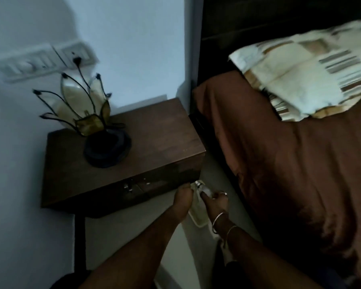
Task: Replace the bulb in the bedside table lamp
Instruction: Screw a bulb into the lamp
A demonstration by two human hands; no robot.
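1. Bulb (202,187): pale, metal base glinting at its upper-left end, low at the table's front-right corner, between both hands; long axis tilted, base up-left toward the table, glass end down-right toward the right hand.
2. Right hand (216,202): closed around the glass end, fingers curled; exact pinch blurred.
3. Left hand (182,200): just left of the bulb, fingertips bunched near the base; pinching the bulb or the pale box (197,215) beneath, cannot tell.
4. Lamp (100,126): petal shade, dark base, on the table (161,130), well up-left of both hands; left hand on the nearer side.
5. Likely next: lifting the bulb up-left to the lamp, base first.
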